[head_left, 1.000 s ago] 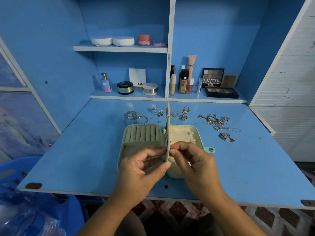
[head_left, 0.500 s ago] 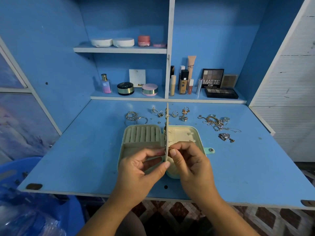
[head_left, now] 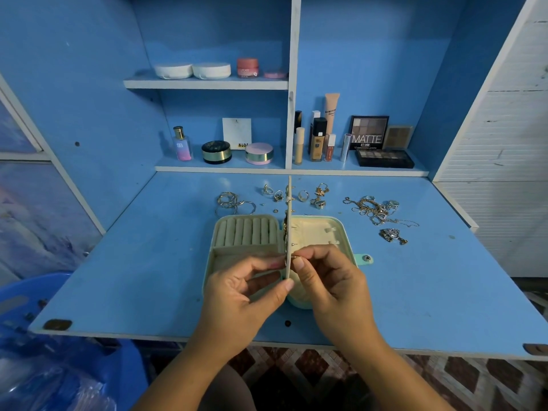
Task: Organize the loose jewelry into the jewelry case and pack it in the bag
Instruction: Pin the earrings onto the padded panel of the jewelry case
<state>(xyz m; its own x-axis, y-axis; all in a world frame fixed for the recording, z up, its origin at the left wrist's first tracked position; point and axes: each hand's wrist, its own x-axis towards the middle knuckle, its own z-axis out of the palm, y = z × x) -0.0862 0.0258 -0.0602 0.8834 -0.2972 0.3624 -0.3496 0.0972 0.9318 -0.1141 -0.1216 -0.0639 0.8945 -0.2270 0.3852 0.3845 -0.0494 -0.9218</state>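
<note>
left hand (head_left: 246, 289) pinches upright divider panel (head_left: 289, 232); right hand (head_left: 332, 280) pinches stud (head_left: 295, 256) against it; rings (head_left: 234, 201), chains (head_left: 373, 207) loose behind case (head_left: 246, 235) — unobstructed

Only a small change. The right hand (head_left: 332, 280) moves slightly left, closer against the divider panel (head_left: 288, 209) of the jewelry case (head_left: 341, 229), and its forearm (head_left: 385, 372) swings in toward the body. A small earring post (head_left: 295, 256) now shows pinched between thumb and forefinger at the panel's right face. Pin ends (head_left: 293, 244) just above show more clearly.
</note>
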